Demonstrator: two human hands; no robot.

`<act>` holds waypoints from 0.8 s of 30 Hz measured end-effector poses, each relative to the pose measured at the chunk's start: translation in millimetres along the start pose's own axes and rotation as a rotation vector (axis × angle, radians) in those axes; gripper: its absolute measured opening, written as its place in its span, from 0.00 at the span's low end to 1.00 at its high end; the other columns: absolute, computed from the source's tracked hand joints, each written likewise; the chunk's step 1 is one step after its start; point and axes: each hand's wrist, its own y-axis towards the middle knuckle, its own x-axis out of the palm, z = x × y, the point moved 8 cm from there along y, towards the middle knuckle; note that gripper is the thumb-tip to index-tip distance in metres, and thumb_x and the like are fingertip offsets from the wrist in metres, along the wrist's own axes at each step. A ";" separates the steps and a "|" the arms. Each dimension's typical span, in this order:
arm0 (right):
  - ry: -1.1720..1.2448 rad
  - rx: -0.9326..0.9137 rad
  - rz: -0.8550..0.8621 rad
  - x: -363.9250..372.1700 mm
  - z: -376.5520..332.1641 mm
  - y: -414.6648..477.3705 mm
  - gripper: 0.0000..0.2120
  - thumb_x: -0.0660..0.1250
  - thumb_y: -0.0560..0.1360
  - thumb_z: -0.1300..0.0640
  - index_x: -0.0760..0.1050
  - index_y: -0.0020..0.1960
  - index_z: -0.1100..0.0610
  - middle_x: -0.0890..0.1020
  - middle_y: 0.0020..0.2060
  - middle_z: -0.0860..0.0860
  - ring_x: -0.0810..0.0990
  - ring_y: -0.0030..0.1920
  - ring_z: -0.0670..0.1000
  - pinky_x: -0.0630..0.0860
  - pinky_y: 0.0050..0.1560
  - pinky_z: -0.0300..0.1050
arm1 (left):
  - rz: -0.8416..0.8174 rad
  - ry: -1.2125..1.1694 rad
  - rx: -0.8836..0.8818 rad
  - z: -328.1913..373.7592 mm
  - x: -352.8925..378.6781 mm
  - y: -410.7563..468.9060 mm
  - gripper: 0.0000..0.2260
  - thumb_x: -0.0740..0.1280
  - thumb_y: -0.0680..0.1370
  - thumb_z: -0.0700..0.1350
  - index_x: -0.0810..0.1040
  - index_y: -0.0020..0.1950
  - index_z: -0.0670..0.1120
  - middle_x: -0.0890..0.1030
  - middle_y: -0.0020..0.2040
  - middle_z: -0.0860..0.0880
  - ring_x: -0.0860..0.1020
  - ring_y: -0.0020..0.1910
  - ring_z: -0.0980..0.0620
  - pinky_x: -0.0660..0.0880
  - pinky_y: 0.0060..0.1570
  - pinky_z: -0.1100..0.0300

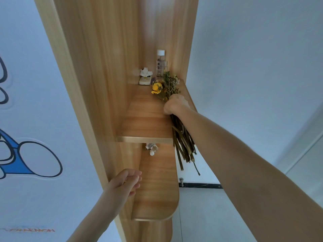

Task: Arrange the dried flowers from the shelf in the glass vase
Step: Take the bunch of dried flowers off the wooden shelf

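A bunch of dried flowers (pixel 166 86), yellow heads and green-brown stems, lies over the right side of the upper wooden shelf (pixel 141 123). My right hand (pixel 174 103) grips the bunch around its stems; the cut ends stick out past the shelf's front edge, down to the right. My left hand (pixel 125 182) hangs lower, in front of the shelf below, fingers relaxed and holding nothing. No glass vase is in view.
At the back of the upper shelf stand a clear bottle with a white cap (pixel 160 65), a crumpled tissue (pixel 146 72) and a white remote (pixel 144 80). A small bottle (pixel 152 148) lies on the lower rounded shelf (pixel 157 198). Wooden side panels flank the shelves.
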 end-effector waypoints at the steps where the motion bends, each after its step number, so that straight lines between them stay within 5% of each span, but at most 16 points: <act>1: -0.010 -0.010 0.002 -0.5 1.1 2.7 0.19 0.62 0.73 0.64 0.70 0.63 0.63 0.75 0.55 0.56 0.76 0.52 0.55 0.71 0.43 0.44 | -0.001 0.002 0.000 -0.3 0.3 0.0 0.08 0.60 0.79 0.40 0.79 0.48 0.47 0.81 0.45 0.50 0.80 0.47 0.54 0.73 0.41 0.64; 4: -0.029 -0.053 0.017 -6.6 4.0 0.4 0.15 0.63 0.72 0.64 0.72 0.59 0.61 0.73 0.47 0.54 0.73 0.45 0.54 0.71 0.43 0.44 | -0.012 0.018 0.000 0.0 2.7 0.8 0.08 0.60 0.79 0.41 0.79 0.48 0.47 0.81 0.45 0.49 0.80 0.46 0.54 0.74 0.42 0.64; 7: 0.027 -0.091 0.058 -21.6 11.5 -4.0 0.03 0.63 0.71 0.63 0.72 0.45 0.60 0.73 0.41 0.52 0.73 0.39 0.51 0.72 0.39 0.44 | -0.033 0.043 -0.001 0.2 6.6 1.5 0.08 0.60 0.79 0.42 0.79 0.47 0.48 0.81 0.45 0.50 0.80 0.46 0.55 0.74 0.42 0.64; 10: 0.192 -0.143 0.083 -41.5 24.3 -19.9 0.09 0.64 0.71 0.60 0.66 0.35 0.57 0.71 0.34 0.51 0.72 0.33 0.49 0.68 0.29 0.40 | -0.053 0.047 0.002 1.5 10.8 1.2 0.08 0.60 0.80 0.43 0.79 0.48 0.48 0.81 0.46 0.50 0.80 0.47 0.55 0.74 0.42 0.64; 18: 0.419 -0.183 0.151 -85.3 115.9 -132.0 0.06 0.64 0.70 0.60 0.66 0.40 0.54 0.72 0.32 0.50 0.73 0.30 0.48 0.69 0.30 0.39 | -0.149 0.064 -0.001 -11.2 32.8 -10.7 0.09 0.60 0.80 0.42 0.80 0.47 0.48 0.82 0.46 0.48 0.80 0.48 0.50 0.76 0.49 0.56; 24: 0.424 -0.019 0.068 -39.8 218.6 -230.3 0.08 0.66 0.67 0.62 0.66 0.40 0.59 0.67 0.28 0.50 0.67 0.28 0.51 0.67 0.31 0.45 | -0.238 0.037 -0.069 -51.5 49.7 -34.5 0.10 0.59 0.80 0.40 0.79 0.47 0.46 0.81 0.46 0.46 0.79 0.46 0.49 0.75 0.50 0.54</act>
